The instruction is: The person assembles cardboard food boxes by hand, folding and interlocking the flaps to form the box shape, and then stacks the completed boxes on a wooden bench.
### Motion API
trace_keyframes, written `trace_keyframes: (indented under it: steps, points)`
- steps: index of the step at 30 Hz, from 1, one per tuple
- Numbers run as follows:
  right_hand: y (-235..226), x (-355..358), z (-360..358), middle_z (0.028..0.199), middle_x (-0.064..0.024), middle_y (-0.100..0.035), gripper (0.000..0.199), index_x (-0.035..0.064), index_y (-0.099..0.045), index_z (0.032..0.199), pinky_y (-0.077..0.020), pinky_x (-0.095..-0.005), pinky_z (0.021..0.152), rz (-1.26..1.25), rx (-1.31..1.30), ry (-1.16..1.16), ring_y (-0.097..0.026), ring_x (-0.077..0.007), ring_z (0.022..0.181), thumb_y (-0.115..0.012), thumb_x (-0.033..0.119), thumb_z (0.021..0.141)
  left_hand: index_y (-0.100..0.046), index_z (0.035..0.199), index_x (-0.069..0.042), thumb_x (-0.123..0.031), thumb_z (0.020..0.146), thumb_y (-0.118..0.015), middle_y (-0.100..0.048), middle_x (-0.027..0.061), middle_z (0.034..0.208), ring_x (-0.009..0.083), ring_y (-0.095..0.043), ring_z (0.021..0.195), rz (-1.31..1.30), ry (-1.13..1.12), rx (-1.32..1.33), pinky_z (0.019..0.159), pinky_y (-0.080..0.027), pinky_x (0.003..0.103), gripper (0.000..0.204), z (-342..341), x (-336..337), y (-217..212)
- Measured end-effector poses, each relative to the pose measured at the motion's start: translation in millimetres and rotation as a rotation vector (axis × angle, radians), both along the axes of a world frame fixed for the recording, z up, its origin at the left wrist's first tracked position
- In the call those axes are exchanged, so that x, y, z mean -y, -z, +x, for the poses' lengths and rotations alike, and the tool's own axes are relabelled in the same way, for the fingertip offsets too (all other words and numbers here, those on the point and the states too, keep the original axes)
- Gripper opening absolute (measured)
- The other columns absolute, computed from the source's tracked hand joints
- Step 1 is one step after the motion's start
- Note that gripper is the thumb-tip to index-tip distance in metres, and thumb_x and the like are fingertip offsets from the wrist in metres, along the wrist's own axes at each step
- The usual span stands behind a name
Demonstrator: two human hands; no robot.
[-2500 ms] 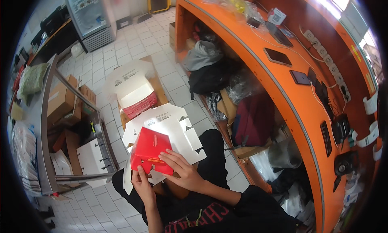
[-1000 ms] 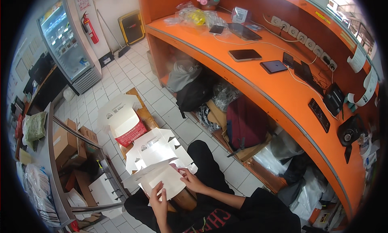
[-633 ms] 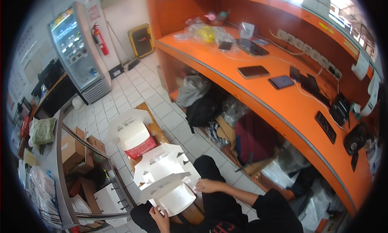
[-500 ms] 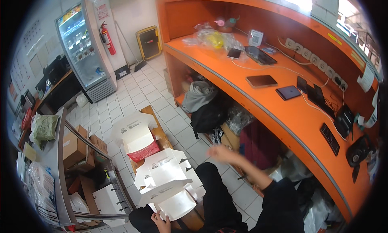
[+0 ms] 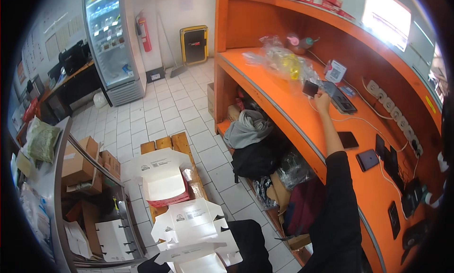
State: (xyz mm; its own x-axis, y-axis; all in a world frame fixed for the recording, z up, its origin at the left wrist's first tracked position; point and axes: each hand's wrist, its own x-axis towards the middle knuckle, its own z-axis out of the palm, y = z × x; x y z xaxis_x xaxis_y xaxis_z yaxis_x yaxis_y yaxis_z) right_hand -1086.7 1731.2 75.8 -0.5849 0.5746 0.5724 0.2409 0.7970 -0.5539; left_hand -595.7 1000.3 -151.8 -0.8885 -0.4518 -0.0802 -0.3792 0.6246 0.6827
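My right hand (image 5: 322,102) is stretched out over the orange counter (image 5: 265,86), fingers closed at the edge of a small black phone (image 5: 310,88) with a white cable by it. Right beside the hand lies a larger dark tablet (image 5: 339,99). My left hand is out of view. Below, in front of me, an unfolded white cardboard box (image 5: 194,221) rests near my dark-clothed legs, its lower part cut off by the frame edge. Beyond it, a stack of red-and-white open boxes (image 5: 163,185) sits on a wooden bench (image 5: 182,143).
Crumpled clear plastic bags (image 5: 279,60) lie on the counter's far end. Several phones, cables and a power socket row (image 5: 388,105) occupy its right. Bags and a grey cloth (image 5: 248,128) fill the shelf beneath. At left stands a metal table (image 5: 52,178) with cardboard boxes (image 5: 80,162) under it.
My right hand has moved forward from above the floor beside the counter to the small phone on it. My left hand has left the view. The whole view has shifted.
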Motion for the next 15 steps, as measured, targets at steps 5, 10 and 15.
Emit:
trace_keyframes:
  steps: [5, 10, 15]
  points:
    - [8, 21, -45, 0.106, -0.0243, -0.055, 0.054, -0.0028, -0.058, 0.101, -0.0426, -0.038, 0.083, 0.29, 0.149, 0.487, -0.054, -0.0323, 0.1, -0.067, 0.038, 0.066, -0.05, 0.097, 0.0, -0.014, 0.083, -0.052, -0.045, 0.0185, 0.094, 0.0291, -0.049, 0.078, -0.028, 0.096, -0.043, 0.07, -0.041, 0.037, 0.02, -21, 4, 10]
    - [-9, 25, -57, 0.096, -0.0203, -0.061, 0.066, -0.0069, -0.058, 0.098, -0.0466, -0.0398, 0.075, 0.262, 0.421, 0.556, -0.059, -0.0308, 0.091, -0.067, 0.049, 0.063, -0.048, 0.099, 0.001, -0.012, 0.086, -0.048, -0.046, 0.0188, 0.094, 0.0305, -0.05, 0.083, 0.067, -0.007, 0.042, 0.073, -0.041, 0.039, 0.019, -23, 6, 18]
    - [-38, -120, -21, 0.067, -0.007, -0.059, 0.064, 0.0016, -0.059, 0.101, -0.05, -0.0309, 0.06, -0.352, 0.409, -0.095, -0.061, -0.0224, 0.066, -0.053, 0.058, 0.072, -0.047, 0.102, 0.002, -0.012, 0.086, -0.048, -0.047, 0.0194, 0.097, 0.0333, -0.049, 0.089, 0.012, 0.094, 0.111, 0.078, -0.039, 0.038, 0.022, -40, -3, 5]
